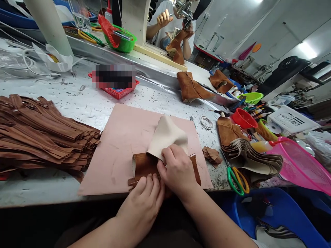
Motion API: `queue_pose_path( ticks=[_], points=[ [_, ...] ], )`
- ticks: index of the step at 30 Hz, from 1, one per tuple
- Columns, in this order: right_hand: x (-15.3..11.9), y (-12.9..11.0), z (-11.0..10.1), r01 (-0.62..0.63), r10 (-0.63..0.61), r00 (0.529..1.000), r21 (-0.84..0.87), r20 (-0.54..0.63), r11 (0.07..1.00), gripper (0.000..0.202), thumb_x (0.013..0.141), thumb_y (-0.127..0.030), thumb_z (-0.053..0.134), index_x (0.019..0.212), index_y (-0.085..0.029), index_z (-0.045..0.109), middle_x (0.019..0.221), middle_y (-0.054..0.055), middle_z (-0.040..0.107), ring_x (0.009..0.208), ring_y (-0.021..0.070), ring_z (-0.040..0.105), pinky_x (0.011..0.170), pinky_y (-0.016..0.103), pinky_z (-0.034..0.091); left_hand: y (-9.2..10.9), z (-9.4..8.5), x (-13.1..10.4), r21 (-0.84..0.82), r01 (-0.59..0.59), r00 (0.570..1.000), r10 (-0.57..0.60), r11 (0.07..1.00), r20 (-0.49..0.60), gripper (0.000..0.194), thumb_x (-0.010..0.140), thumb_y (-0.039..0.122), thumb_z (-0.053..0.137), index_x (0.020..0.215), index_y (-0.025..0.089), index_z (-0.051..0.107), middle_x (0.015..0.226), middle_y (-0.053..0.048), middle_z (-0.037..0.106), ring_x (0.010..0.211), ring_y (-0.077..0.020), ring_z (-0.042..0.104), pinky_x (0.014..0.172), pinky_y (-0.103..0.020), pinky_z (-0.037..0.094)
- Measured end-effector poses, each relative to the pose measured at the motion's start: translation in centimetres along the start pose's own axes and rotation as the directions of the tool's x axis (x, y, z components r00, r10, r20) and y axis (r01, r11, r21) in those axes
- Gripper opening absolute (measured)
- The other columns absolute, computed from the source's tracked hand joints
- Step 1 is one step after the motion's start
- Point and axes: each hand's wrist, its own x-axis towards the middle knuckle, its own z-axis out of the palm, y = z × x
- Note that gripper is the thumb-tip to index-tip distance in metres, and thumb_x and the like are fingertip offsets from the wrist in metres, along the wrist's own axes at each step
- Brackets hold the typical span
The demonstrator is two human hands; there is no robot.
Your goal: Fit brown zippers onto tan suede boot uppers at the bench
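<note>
A boot-shaft piece of brown suede [146, 166] with a pale lining [165, 136] lies on a pink board [111, 155], its upper part folded so the lining shows. My left hand [144, 199] is closed at the near edge, its fingers together on the suede beside a brown zipper strip [132, 182]. With thumb and bent fingers, my right hand [178, 168] pinches the piece where lining meets suede. My hands hide the near middle of the piece.
Many brown zippers [46, 134] are heaped at the left. Scissors [238, 181] and stacked suede pieces [250, 155] lie right, near a pink basket [300, 165]. A red tray [121, 92] stands behind the board. Across the bench, a person's hand [164, 19] is near a sewing machine [184, 13].
</note>
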Motion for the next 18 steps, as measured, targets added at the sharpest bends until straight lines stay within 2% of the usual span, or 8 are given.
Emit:
queue_pose_path(
  ticks=[2, 4, 7, 8, 9, 13, 15, 18],
  points=[
    [-0.4, 0.4, 0.0, -0.101, 0.092, 0.993, 0.146, 0.069, 0.984, 0.01, 0.071, -0.016, 0.042, 0.065, -0.017, 0.05, 0.066, 0.005, 0.05, 0.063, 0.0181, 0.047, 0.057, 0.03, 0.039, -0.5, -0.1, -0.4, -0.027, 0.009, 1.0, -0.009, 1.0, -0.011, 0.039, 0.077, 0.012, 0.033, 0.102, 0.011, 0.063, 0.099, -0.014, 0.066, 0.093, -0.0245, 0.056, 0.084, -0.039, 0.031],
    [-1.5, 1.5, 0.0, -0.303, 0.271, 0.953, 0.413, 0.136, 0.859, 0.01, 0.072, -0.021, 0.044, 0.065, -0.018, 0.051, 0.063, 0.002, 0.05, 0.058, 0.0165, 0.048, 0.053, 0.028, 0.04, -1.1, -0.2, -0.9, -0.055, 0.016, 1.0, -0.017, 0.998, -0.022, 0.039, 0.076, 0.011, 0.033, 0.1, 0.013, 0.063, 0.101, -0.013, 0.066, 0.096, -0.0243, 0.056, 0.085, -0.041, 0.03],
    [-3.4, 3.9, -0.2, -0.576, 0.556, 0.789, 0.632, 0.263, 0.518, 0.021, 0.073, -0.033, 0.051, 0.084, -0.017, 0.059, 0.078, 0.004, 0.061, 0.074, 0.0205, 0.058, 0.064, 0.031, 0.048, -1.6, -0.4, -1.5, -0.066, 0.02, 1.0, -0.021, 0.998, -0.009, 0.039, 0.074, 0.009, 0.034, 0.1, 0.014, 0.063, 0.105, -0.012, 0.065, 0.099, -0.0238, 0.055, 0.085, -0.042, 0.03],
    [-3.8, 4.6, -0.5, -0.609, 0.596, 0.752, 0.642, 0.281, 0.466, 0.028, 0.073, -0.035, 0.053, 0.093, -0.017, 0.059, 0.088, 0.005, 0.064, 0.085, 0.0226, 0.059, 0.071, 0.033, 0.049, -1.6, -0.4, -1.6, -0.065, 0.022, 1.0, -0.022, 0.998, 0.0, 0.039, 0.074, 0.009, 0.034, 0.1, 0.013, 0.063, 0.105, -0.012, 0.065, 0.099, -0.0238, 0.055, 0.085, -0.042, 0.03],
    [-4.0, 5.1, -0.8, -0.614, 0.592, 0.752, 0.634, 0.29, 0.47, 0.035, 0.072, -0.037, 0.057, 0.101, -0.018, 0.058, 0.097, 0.006, 0.063, 0.094, 0.0241, 0.058, 0.079, 0.034, 0.048, -1.7, -0.5, -1.6, -0.064, 0.022, 1.0, -0.022, 0.998, 0.005, 0.039, 0.074, 0.009, 0.034, 0.1, 0.013, 0.063, 0.105, -0.012, 0.065, 0.099, -0.0237, 0.055, 0.086, -0.041, 0.029],
    [-3.5, 5.8, -2.0, -0.448, 0.329, 0.892, 0.511, 0.31, 0.733, 0.047, 0.067, -0.037, 0.066, 0.11, -0.02, 0.055, 0.104, 0.006, 0.064, 0.099, 0.0261, 0.058, 0.085, 0.036, 0.047, -1.6, -0.7, -1.3, -0.077, 0.025, 0.999, -0.022, 0.997, 0.038, 0.038, 0.074, 0.009, 0.035, 0.097, 0.016, 0.065, 0.11, -0.008, 0.064, 0.099, -0.0235, 0.055, 0.083, -0.04, 0.03],
    [-3.0, 5.8, -2.2, -0.412, 0.296, 0.905, 0.457, 0.305, 0.789, 0.043, 0.069, -0.036, 0.065, 0.107, -0.019, 0.056, 0.099, 0.007, 0.065, 0.094, 0.0257, 0.061, 0.082, 0.036, 0.05, -1.5, -0.8, -1.1, -0.082, 0.024, 0.998, -0.019, 0.996, 0.059, 0.036, 0.075, 0.011, 0.037, 0.096, 0.017, 0.065, 0.112, -0.007, 0.063, 0.099, -0.0232, 0.055, 0.083, -0.039, 0.03],
    [-2.8, 5.8, -1.9, -0.427, 0.313, 0.897, 0.432, 0.313, 0.794, 0.037, 0.072, -0.036, 0.061, 0.104, -0.018, 0.058, 0.098, 0.008, 0.066, 0.093, 0.0255, 0.061, 0.081, 0.037, 0.051, -1.5, -0.9, -0.7, -0.074, 0.022, 0.998, -0.018, 0.997, 0.059, 0.031, 0.076, 0.016, 0.04, 0.094, 0.016, 0.065, 0.109, -0.008, 0.065, 0.1, -0.0219, 0.054, 0.086, -0.037, 0.029]
  ],
)
